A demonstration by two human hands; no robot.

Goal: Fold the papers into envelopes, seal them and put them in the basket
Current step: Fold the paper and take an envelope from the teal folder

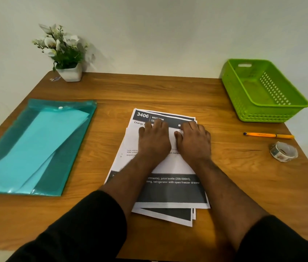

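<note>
Palms flat: my left hand and right hand press, fingers spread, on the loose stack of printed white papers at centre of the wooden table. Hands hide the mid-page text. Header reads "3406". Green plastic basket sits far right, well apart; orange pen and patterned tape roll are nearer.

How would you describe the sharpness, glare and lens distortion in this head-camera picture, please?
Head view: wide-angle bending bows the table edges and tilts the green basket; the flower pot and basket look soft, while large print on the papers reads clearly; a bright glare patch sits on the wood beyond the papers; the teal folder shows sheen along its near edge.
</note>
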